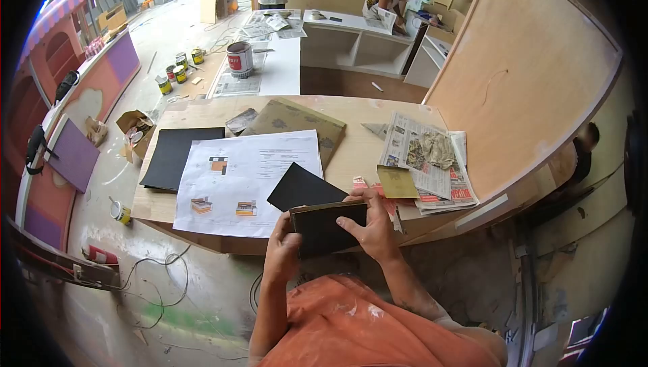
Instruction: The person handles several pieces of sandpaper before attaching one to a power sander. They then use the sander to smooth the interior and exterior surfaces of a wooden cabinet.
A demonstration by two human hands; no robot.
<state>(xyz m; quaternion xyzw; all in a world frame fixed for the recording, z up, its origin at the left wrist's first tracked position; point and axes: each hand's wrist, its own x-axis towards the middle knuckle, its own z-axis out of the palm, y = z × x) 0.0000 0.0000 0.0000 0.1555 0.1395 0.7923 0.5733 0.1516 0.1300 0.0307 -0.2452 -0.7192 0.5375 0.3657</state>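
Grip: left hand [282, 251] and right hand [371, 224] clamp the dark slab [322, 228] from opposite sides, likely to steady it.

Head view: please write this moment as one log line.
Left hand: holds black sheet; right hand: holds same sheet; table: printed paper, newspaper

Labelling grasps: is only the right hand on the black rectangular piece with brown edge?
No: left hand and right hand hold opposite ends of that piece.
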